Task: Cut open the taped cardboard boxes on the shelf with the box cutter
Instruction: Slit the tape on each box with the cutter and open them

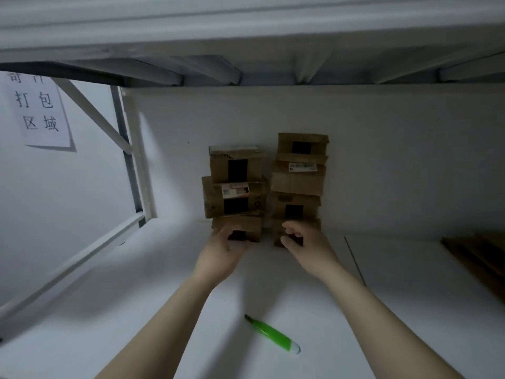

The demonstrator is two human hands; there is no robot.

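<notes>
Left hand (224, 253) meets the lower left box (240, 225) and right hand (306, 247) the lower right box (277, 232), at the back of the shelf (136, 296). Fingers are curled; whether they grip is unclear in the blur. Steady the boxes stacked above while drawing one forward. The box cutter (270, 333) lies untouched between the forearms.

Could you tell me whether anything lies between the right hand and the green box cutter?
Nothing visible does. The box cutter lies alone on the white shelf between the forearms, nearer the person than the right hand at the boxes.
</notes>
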